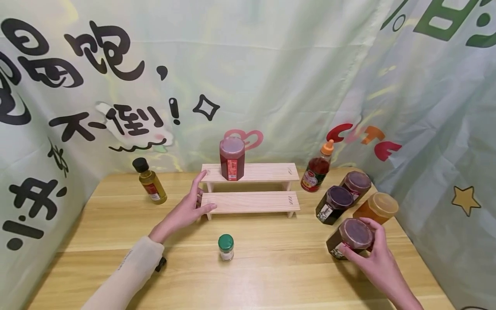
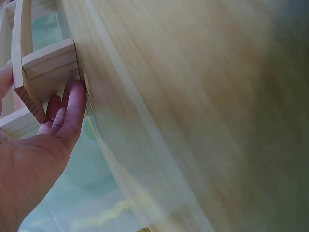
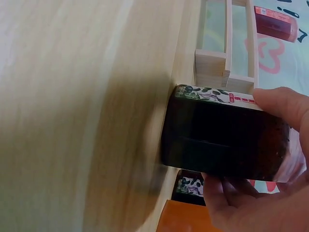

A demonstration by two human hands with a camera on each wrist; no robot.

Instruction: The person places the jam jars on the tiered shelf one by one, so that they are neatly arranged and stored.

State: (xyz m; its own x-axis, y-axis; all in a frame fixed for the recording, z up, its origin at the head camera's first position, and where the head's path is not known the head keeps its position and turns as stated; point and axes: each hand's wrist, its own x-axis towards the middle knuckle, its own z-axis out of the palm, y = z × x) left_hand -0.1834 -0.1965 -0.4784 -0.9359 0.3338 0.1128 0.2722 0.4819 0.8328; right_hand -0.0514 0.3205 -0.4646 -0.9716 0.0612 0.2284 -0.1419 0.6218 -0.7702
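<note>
At the left end of a two-step wooden rack (image 1: pixel 252 201) is my left hand (image 1: pixel 190 207). Its thumb lies on the lower step and its fingers wrap the end of the rack, as the left wrist view shows. My right hand (image 1: pixel 373 254) holds a dark jar (image 1: pixel 350 237) with a pale lid, thumb on one side and fingers on the other. In the right wrist view the jar (image 3: pixel 222 135) has a patterned label; whether its base touches the table cannot be told. On the upper step stands a dark red jar (image 1: pixel 232 159).
Beyond the held jar are an amber jar (image 1: pixel 377 206), two more dark jars (image 1: pixel 334 206) and a red sauce bottle (image 1: pixel 316 170) with an orange tip. A green-capped shaker (image 1: pixel 226 247) stands before the rack. An oil bottle (image 1: pixel 151 183) stands at the left. Cloth surrounds the table's back and sides.
</note>
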